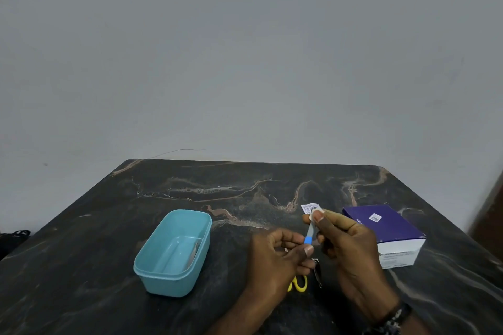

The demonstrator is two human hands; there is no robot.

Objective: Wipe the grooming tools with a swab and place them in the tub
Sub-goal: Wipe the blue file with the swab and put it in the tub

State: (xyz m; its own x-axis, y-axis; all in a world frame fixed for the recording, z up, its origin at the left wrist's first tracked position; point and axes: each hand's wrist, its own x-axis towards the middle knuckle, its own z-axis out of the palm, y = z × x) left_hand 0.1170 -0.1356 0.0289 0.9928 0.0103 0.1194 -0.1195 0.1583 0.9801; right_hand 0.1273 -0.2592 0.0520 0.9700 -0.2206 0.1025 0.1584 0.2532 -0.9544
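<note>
Left hand (275, 250): pinches the blue-banded tool (309, 235)
Right hand (345, 239): pinches a swab (315, 211) — on the tool's tip
Tub (152, 270): left of both hands

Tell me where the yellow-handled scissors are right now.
In the head view, the yellow-handled scissors lie on the dark marble table, mostly hidden under the left hand, right of the blue tub.
</note>
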